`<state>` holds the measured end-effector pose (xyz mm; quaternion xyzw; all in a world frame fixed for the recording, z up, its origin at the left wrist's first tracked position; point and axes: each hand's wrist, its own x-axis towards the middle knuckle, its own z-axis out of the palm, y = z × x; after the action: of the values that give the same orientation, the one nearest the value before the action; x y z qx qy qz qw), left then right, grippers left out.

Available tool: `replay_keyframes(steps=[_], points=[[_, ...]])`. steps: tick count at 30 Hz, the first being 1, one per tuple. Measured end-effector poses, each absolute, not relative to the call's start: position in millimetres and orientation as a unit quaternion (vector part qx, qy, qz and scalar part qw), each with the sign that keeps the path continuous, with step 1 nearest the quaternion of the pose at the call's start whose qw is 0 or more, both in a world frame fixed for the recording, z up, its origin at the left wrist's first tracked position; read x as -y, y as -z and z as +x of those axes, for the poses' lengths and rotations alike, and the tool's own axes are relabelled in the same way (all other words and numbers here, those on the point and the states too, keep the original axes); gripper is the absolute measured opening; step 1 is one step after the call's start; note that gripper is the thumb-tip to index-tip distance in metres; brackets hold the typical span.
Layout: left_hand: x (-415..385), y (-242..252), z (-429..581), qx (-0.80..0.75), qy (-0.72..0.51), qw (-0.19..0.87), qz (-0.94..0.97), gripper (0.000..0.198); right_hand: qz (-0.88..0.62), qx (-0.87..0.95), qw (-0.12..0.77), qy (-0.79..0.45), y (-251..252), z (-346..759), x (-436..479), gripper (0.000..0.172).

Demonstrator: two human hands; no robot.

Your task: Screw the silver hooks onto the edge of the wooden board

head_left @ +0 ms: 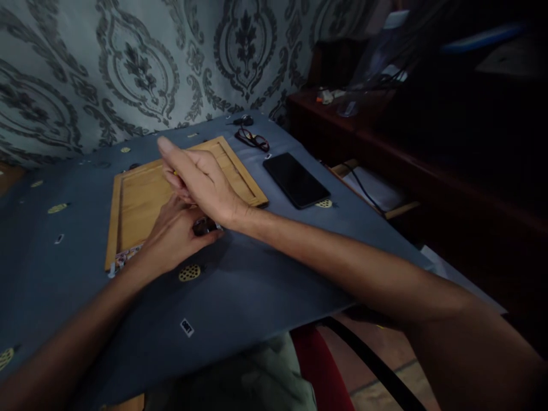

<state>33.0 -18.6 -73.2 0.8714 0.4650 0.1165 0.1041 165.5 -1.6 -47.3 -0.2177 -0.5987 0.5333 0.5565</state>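
Note:
A framed wooden board (143, 200) lies on the blue-grey cloth, with a patterned strip (128, 254) along its near left edge. My left hand (175, 231) rests at the board's near side, thumb and fingers curved around a small dark, shiny object (204, 226) that is mostly covered. Directly above it, my right hand (203, 182) is closed in a fist with the thumb pointing up and away. A speck of yellow shows between the right fingers, but what they grip is hidden. The two hands overlap closely.
A black phone (296, 180) lies right of the board. Behind it are eyeglasses (252, 138) and a small dark item with a cord (244, 120). On the right stands a dark red cabinet (342, 131) with a partly open drawer (377, 191). Patterned wall covering (141, 74) rises behind.

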Motion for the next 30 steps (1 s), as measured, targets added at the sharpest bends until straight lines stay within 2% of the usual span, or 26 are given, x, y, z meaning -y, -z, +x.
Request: replay_keyframes(steps=[6,8,12,16,20,25,26,28,30], points=[[16.2,49.0,16.4,-0.43,-0.122,0.105,0.888,0.041,-0.297,0.574,0.513,-0.565,38.4,173.3,13.4,0.064],[16.5,30.7,11.9,-0.431,-0.197,0.114,0.873,0.034,-0.285,0.559,0.535,-0.565,37.6,174.8,16.6,0.063],[19.4,2.0,20.8,-0.379,-0.44,0.098,0.808,0.03,-0.268,0.541,0.56,-0.567,38.9,176.6,18.6,0.065],[19.2,-0.8,38.5,-0.274,-0.44,0.047,0.854,0.022,-0.28,0.54,0.56,-0.562,39.8,176.5,15.0,0.064],[14.5,6.0,43.1,-0.283,-0.443,0.03,0.85,0.011,-0.293,0.569,0.56,-0.526,41.9,181.5,11.2,0.051],[15.1,7.0,42.0,-0.323,-0.453,0.015,0.831,0.01,-0.338,0.606,0.585,-0.42,60.9,206.8,24.8,0.039],[15.8,7.3,41.7,-0.337,-0.455,0.017,0.824,0.011,-0.354,0.627,0.578,-0.383,67.3,212.2,30.5,0.03],[16.7,8.9,40.6,-0.369,-0.462,0.026,0.806,0.013,-0.396,0.681,0.514,-0.338,80.8,220.0,42.3,0.015],[16.6,11.4,38.9,-0.397,-0.467,0.042,0.789,0.016,-0.443,0.699,0.44,-0.348,92.9,223.1,52.1,0.013]])
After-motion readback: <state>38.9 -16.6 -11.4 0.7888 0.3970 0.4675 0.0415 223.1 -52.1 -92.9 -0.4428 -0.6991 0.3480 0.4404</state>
